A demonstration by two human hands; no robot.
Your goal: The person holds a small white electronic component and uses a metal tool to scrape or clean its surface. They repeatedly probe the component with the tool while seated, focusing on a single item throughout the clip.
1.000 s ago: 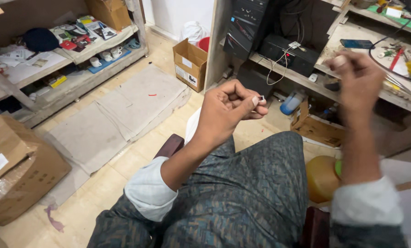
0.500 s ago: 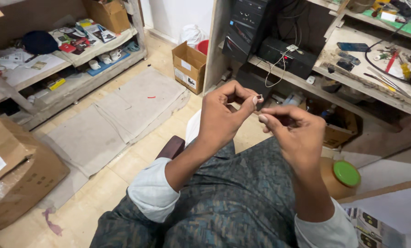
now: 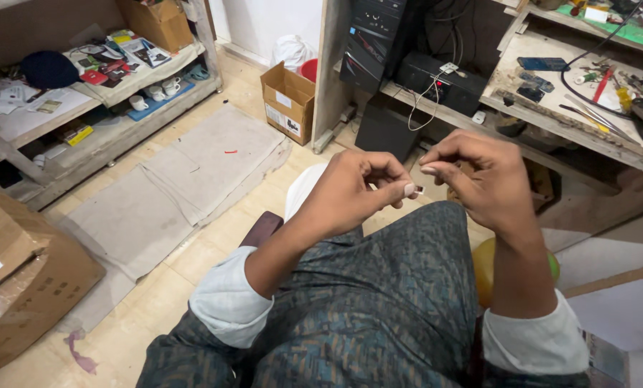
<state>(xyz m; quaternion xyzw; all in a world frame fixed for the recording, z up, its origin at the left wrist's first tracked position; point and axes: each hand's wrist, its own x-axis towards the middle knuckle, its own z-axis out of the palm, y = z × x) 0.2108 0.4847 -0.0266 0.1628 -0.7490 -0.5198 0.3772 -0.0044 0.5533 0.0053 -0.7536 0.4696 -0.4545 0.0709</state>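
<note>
The thing I'm working on is a tiny part [image 3: 418,190], pale with a dark edge, too small for me to tell more, and it sits in the air above my knee, right between my two hands. My left hand [image 3: 353,190] has its fingers curled in tight, thumb and forefinger pinched narrow on the part. My right hand [image 3: 479,179] meets it from the other side, its forefinger and thumb [image 3: 436,171] nearly closed, tips at the part; whether they grip it I cannot tell.
</note>
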